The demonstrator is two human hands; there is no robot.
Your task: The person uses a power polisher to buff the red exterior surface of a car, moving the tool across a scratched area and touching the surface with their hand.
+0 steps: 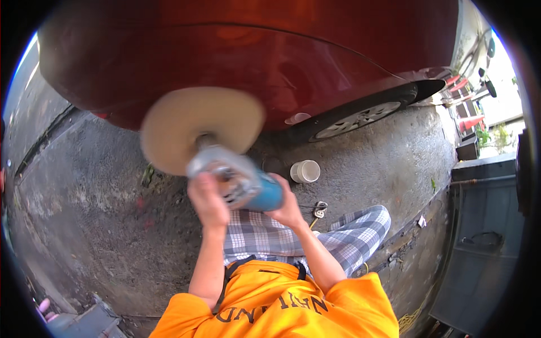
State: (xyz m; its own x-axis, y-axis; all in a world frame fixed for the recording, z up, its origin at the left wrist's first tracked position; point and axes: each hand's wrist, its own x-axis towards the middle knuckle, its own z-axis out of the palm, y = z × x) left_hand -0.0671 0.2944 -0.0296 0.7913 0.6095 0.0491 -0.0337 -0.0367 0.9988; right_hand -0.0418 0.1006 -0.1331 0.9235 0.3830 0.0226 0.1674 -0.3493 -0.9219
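A power polisher [242, 180] with a silver head and blue body is in both my hands. My left hand [209, 203] wraps round the silver gear head, smeared a little by motion. My right hand [287, 204] grips the blue body nearer its rear end. The wide, round cream buffing pad [225, 112] looks blurred, as if spinning. It overlaps the lower rear corner of a red car [220, 62]; whether its face presses on the paint, I cannot tell. Part of the polisher's handle is hidden under my fingers.
A white plastic tub [306, 171] stands on the concrete floor [101, 214] right of the polisher. Near my knee lies a white power socket [320, 209] with a yellow cord. The car's wheel [360, 119] is beyond. A grey metal cabinet [479, 242] stands at the right.
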